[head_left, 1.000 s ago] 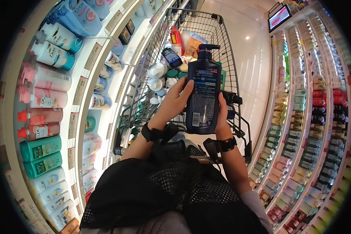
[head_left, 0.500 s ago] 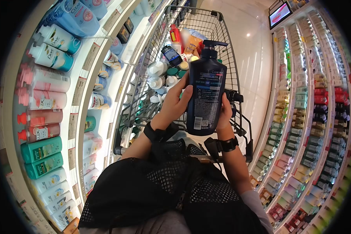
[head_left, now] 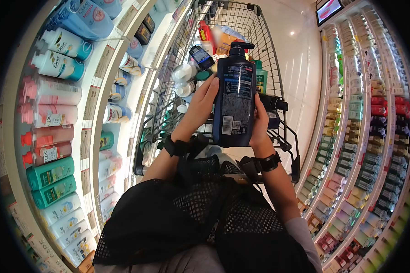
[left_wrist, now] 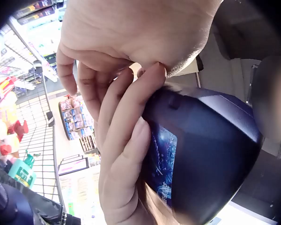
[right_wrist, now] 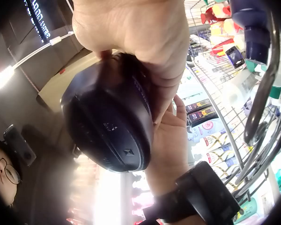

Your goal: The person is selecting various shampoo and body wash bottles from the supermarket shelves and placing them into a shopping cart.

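A dark blue pump bottle (head_left: 235, 98) stands upright between both hands over the shopping cart, its printed back label and barcode facing me. My left hand (head_left: 202, 109) holds it from the left, thumb along the side edge. On the opposite side my right hand (head_left: 260, 122) grips the lower part, thumb up the edge. Seen from the left wrist, fingers wrap the far face of the bottle (left_wrist: 210, 150), which carries a blue picture label. The right wrist view shows the dark base of the bottle (right_wrist: 112, 136) from below, under my right hand (right_wrist: 136, 37).
The wire shopping cart (head_left: 274, 54) is loaded with several bottles, including a red one (head_left: 206, 32), a green one (head_left: 261, 75) and white ones (head_left: 184, 73). Shelves of bottles (head_left: 57, 91) line the left, and crowded shelves (head_left: 360, 136) curve along the right. Pale tiled floor (head_left: 296, 68) lies between.
Both hands have raised the bottle slightly and shifted it left. Its back label has turned a little, and a green bottle behind it in the cart now shows more.
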`<state>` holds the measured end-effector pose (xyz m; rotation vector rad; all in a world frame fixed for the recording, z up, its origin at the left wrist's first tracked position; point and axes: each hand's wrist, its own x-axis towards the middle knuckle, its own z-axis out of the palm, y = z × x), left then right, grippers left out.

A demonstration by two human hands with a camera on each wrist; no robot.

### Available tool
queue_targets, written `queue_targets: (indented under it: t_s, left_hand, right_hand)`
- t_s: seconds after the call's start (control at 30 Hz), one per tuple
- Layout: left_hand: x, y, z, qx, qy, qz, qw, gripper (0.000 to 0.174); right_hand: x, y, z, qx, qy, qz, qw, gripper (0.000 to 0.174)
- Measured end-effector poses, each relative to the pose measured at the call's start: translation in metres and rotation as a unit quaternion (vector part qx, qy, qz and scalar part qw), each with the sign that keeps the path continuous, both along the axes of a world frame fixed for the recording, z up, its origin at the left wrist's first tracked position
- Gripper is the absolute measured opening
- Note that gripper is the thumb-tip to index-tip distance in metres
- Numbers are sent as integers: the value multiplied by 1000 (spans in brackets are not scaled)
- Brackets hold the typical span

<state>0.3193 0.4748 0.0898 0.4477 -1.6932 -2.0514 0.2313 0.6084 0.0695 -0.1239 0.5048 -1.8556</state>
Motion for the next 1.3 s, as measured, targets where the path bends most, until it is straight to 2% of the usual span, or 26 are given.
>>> queue_targets:
  t_s: [0.03, 0.2, 0.27, 0.33, 0.43, 0.67, 0.73, 0.97, 1.03, 1.07, 1.13, 1.17, 1.3]
  left_hand:
    - [0, -1, 0, 7, -16, -6, 1000, 42]
    - [2, -5, 4, 9, -56, -20, 998, 44]
    - [3, -2, 15, 47, -129, 12, 991, 49]
    - [2, -4, 8, 65, -113, 12, 991, 51]
    - [1, -6, 4, 89, -90, 9, 992, 53]
    - [1, -6, 5, 97, -82, 7, 992, 55]
    - [1, -5, 2, 97, -87, 13, 991, 56]
    - [1, -4, 4, 89, -101, 19, 991, 56]
    - [2, -5, 2, 87, -105, 18, 991, 53]
    - [2, -6, 0, 85, -109, 16, 990, 50]
    - [-1, -7, -9, 104, -76, 11, 992, 46]
    - [-2, -8, -11, 124, -42, 6, 991, 42]
    - [-1, -8, -11, 181, -30, -22, 983, 37]
  right_hand:
    - [0, 0, 0, -28, -15, 11, 999, 51]
    - [2, -4, 5, -22, -24, 18, 999, 53]
    - [3, -5, 7, -20, -24, 25, 999, 56]
    - [4, -6, 15, -73, -83, 78, 991, 65]
    - [4, -10, 10, -87, -98, 103, 986, 72]
    - [5, -11, 11, -90, -113, 106, 984, 73]
    - [7, -11, 15, -50, -106, 82, 990, 68]
    - [4, -8, 10, -82, -89, 106, 987, 70]
    - [2, -6, 5, 11, -41, 61, 997, 61]
    - [1, -5, 1, 10, -41, 61, 997, 61]
    - [0, -3, -3, -62, -41, 54, 996, 52]
    - [0, -2, -4, -62, -41, 54, 996, 52]
    - [1, 1, -3, -56, -39, 72, 995, 50]
